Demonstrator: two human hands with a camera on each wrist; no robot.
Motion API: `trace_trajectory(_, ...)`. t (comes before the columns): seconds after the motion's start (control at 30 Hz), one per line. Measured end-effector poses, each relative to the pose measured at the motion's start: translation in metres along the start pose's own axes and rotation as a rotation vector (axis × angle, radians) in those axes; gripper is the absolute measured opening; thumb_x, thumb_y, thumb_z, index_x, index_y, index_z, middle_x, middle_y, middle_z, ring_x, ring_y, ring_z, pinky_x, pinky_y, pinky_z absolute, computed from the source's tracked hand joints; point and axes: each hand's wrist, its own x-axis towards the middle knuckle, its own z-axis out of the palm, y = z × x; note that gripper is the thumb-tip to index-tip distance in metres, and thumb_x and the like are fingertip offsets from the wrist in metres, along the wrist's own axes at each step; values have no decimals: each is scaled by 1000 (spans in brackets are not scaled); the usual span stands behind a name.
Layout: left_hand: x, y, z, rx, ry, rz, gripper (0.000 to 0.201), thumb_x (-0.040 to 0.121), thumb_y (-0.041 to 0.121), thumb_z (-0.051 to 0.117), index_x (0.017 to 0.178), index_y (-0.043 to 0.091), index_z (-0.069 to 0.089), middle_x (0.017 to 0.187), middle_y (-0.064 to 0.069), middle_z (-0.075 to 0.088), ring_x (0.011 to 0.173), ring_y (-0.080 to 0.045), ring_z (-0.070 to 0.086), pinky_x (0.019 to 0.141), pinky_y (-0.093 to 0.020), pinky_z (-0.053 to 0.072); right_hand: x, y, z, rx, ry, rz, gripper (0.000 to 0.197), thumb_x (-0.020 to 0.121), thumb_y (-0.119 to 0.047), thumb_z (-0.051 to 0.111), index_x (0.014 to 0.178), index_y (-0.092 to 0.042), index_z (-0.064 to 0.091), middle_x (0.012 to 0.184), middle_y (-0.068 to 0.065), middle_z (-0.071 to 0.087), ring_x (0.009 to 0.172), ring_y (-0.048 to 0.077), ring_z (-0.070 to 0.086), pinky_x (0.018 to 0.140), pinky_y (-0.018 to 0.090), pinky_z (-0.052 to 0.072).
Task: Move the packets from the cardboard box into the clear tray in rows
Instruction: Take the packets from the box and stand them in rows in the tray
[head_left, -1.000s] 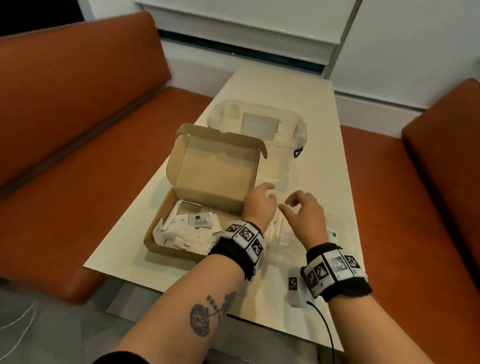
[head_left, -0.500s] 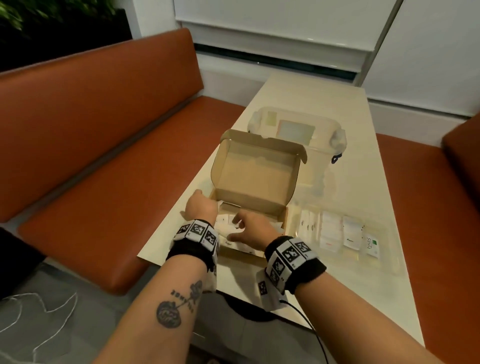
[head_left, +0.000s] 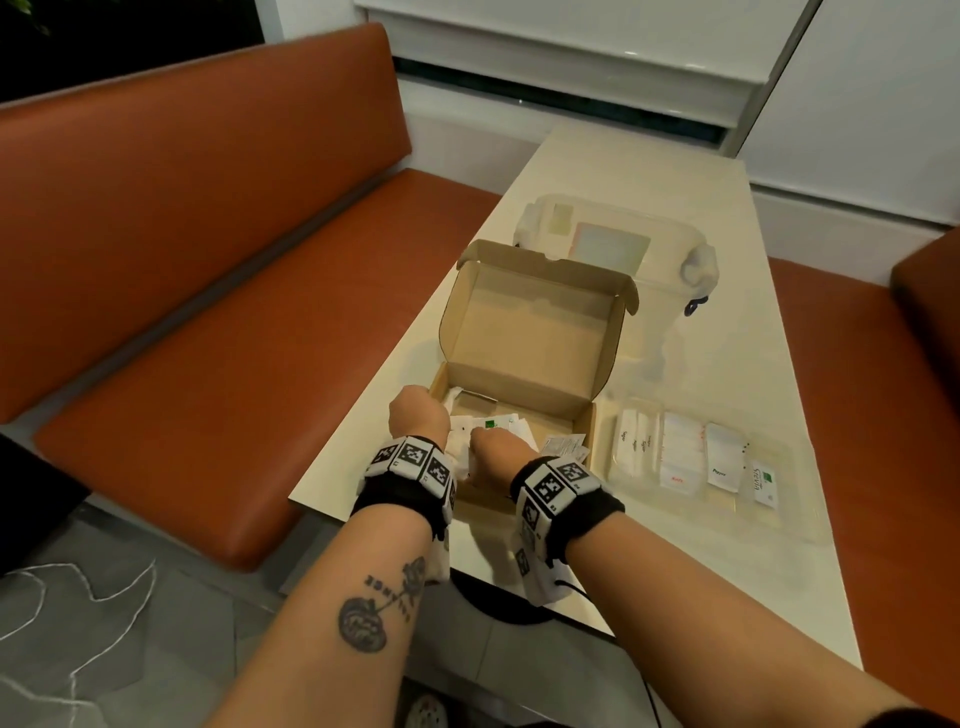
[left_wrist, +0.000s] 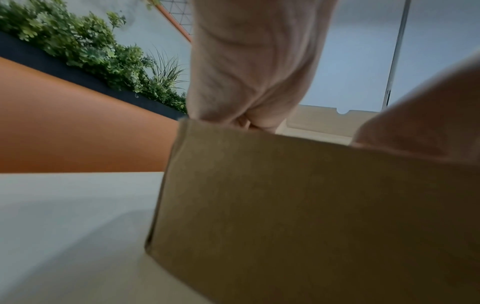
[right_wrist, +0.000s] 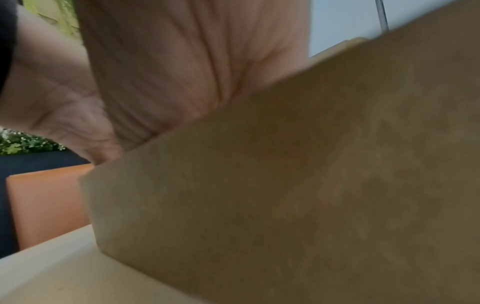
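Cream table (head_left: 670, 218) is carrying the open cardboard box (head_left: 524, 332), loose packets (head_left: 511, 434) lying inside. Your left hand (head_left: 418, 418) and right hand (head_left: 498, 454) are both reaching into it; their grip cannot be told. Clear tray (head_left: 779, 519) is sitting just right, holding rowed packets.

orange bench (head_left: 208, 291) beside cream table (head_left: 649, 197); lidded plastic tub (head_left: 670, 249)

My head view looks down on the table (head_left: 737, 364); both wrist views (very close, low) share the cardboard box (left_wrist: 311, 205) wall.
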Motion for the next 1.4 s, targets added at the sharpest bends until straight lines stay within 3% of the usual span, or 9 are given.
trace_trajectory(0.3, -2, 0, 3, 33, 12, 10, 27, 91, -7, 42, 104, -7, 65, 111, -26, 64, 105, -41, 59, 85, -41, 49, -7, 0, -2, -32, -37, -116, 7, 92, -8, 50, 87, -3, 51, 112, 24, 60, 102, 32, 56, 81, 34, 43)
trace_trajectory(0.43, -2, 1, 2, 25, -8, 22, 28, 89, -9, 40, 103, -10, 64, 112, -28, 62, 107, -41, 58, 87, -44, 48, -8, 15, -3, 87, -2, -83, 35, 92, -14, 54, 65, -19, 31, 92, 15, 53, 88, 24, 48, 68, 27, 34)
trace_trajectory(0.53, -2, 5, 2, -15, -40, 52, 23, 89, -4, 43, 98, -6, 64, 112, -28, 62, 98, -40, 58, 80, -43, 48, -14, 27, -14, 292, 157, -52, 6, 93, -12, 51, 91, -11, 56, 93, 8, 60, 92, 26, 55, 69, 23, 38)
trace_trajectory(0.67, -11, 20, 7, -182, 46, 190, 43, 100, 28, 44, 133, 2, 50, 137, -18, 52, 127, -34, 45, 103, -39, 36, -18, 45, -33, 479, 328, -2, 29, 94, -16, 52, 122, -7, 54, 113, 11, 63, 96, 22, 59, 77, 28, 44)
trace_trajectory(0.9, -25, 51, 20, -582, -284, 194, 57, 89, 58, 45, 135, 24, 46, 133, -14, 54, 118, -33, 55, 102, -53, 42, -25, 63, -57, 749, 566, -22, 19, 94, -17, 51, 111, -9, 56, 83, 4, 62, 65, 14, 56, 55, 18, 47)
trace_trajectory(1.0, -33, 54, 25, -689, -495, 171, 46, 94, 46, 48, 135, 25, 44, 125, -8, 61, 106, -21, 58, 95, -40, 42, -27, 67, -66, 874, 649, -37, 11, 94, -15, 52, 103, -13, 58, 66, -5, 56, 55, 6, 51, 47, 10, 39)
trace_trajectory(1.13, -39, 57, 24, -612, -664, 277, 34, 92, 6, 46, 123, 16, 53, 104, -7, 63, 89, -17, 59, 77, -29, 46, -29, 72, -74, 1077, 694, -21, 13, 94, -15, 54, 105, -11, 58, 68, -1, 58, 59, 11, 53, 59, 25, 43)
trace_trajectory(1.27, -41, 54, 27, -564, -640, 384, 28, 90, -1, 58, 113, 15, 60, 109, -7, 67, 97, -15, 63, 91, -27, 48, -29, 72, -72, 1135, 682, -32, 14, 94, -14, 53, 106, -11, 58, 71, 3, 59, 61, 13, 57, 58, 26, 50)
trace_trajectory(1.4, -35, 50, 31, -553, -578, 291, 21, 94, -1, 50, 111, 8, 58, 96, -11, 68, 80, -16, 66, 78, -27, 53, -28, 73, -70, 1129, 770, 2, 13, 94, -16, 53, 105, -10, 57, 70, 2, 57, 58, 11, 52, 56, 24, 43)
